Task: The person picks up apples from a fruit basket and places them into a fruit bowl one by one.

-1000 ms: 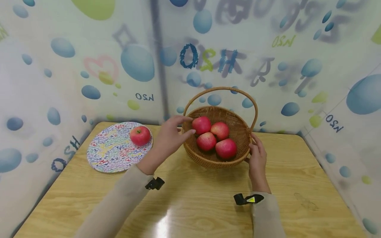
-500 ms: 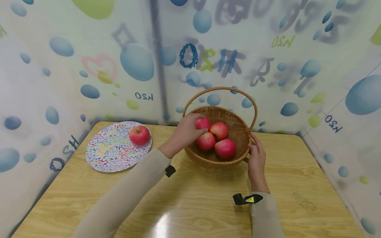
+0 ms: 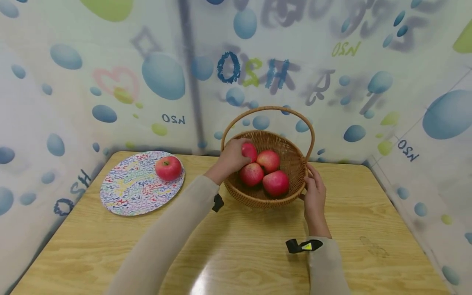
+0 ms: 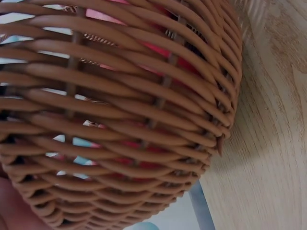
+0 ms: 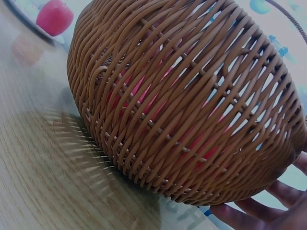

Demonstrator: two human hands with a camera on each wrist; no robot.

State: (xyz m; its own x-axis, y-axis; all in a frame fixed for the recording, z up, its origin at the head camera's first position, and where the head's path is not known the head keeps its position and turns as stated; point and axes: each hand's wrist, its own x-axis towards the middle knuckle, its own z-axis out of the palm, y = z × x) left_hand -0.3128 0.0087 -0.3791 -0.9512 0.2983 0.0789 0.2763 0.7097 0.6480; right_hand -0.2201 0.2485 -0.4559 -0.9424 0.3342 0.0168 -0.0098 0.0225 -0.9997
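Note:
A brown wicker basket (image 3: 258, 201) with a tall arched handle stands tilted toward me, several red apples inside. My left hand (image 3: 229, 160) reaches over its left rim and grips the upper-left apple (image 3: 249, 152), thumb on the near side; its far fingers are hidden. Just beside that one lie another apple (image 3: 268, 161) and a lower one (image 3: 252, 174). On the basket's right side my right hand (image 3: 315, 197) holds the rim below the handle's end. The right wrist view shows the fingers (image 5: 283, 194) against the wicker wall.
Left of the basket, a round plate (image 3: 127, 192) with a multicoloured scribble pattern bears one red apple (image 3: 168, 168). Both stand on a wooden table (image 3: 258, 254), near its back edge. A printed curtain (image 3: 155, 123) hangs close behind.
My left hand has moved right over the basket's rim, and its fingers have closed round the upper-left apple. The right hand keeps its hold on the basket. The head view has shifted slightly.

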